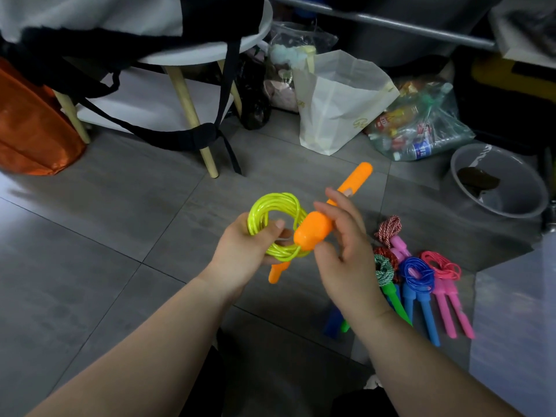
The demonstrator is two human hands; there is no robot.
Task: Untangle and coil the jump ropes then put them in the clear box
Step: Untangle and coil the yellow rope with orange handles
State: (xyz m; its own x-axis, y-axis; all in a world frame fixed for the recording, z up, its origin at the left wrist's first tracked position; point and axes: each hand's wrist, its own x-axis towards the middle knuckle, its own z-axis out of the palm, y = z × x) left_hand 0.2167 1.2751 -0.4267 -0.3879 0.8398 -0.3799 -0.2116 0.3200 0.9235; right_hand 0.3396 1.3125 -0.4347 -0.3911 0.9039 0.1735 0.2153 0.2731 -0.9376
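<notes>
Bare forearms up from bottom edge, meeting mid-frame. Left hand (240,249) pinching yellow-green rope coil (272,210), thumb pressed across the strands. Right hand (344,254) curled round orange handle (314,229), thumb under, fingers over. Handle slanted toward upper right, its butt against the coil's right side. Second orange handle (276,273) poking out below left hand. Hands close together, not touching, held over grey tiled floor (90,224).

Lower right, on floor: four coiled ropes bunched side by side.
- red-and-white braided rope (390,226)
- green-and-white braided rope (383,267)
- blue rope (417,270)
- pink rope (442,266)

Handles of the last three pointing toward bottom of frame.

Writing: gold script mark on white paper bag (337,106), too small to read. Red and blue bottle labels inside clear plastic bag (427,127), illegible.

Edges: grey basin (511,182) at right, orange bag (30,124) at left, white stool (210,51) with black straps (168,135) upper left. Open floor broad across left and lower left. Upper edge and right side crowded.
</notes>
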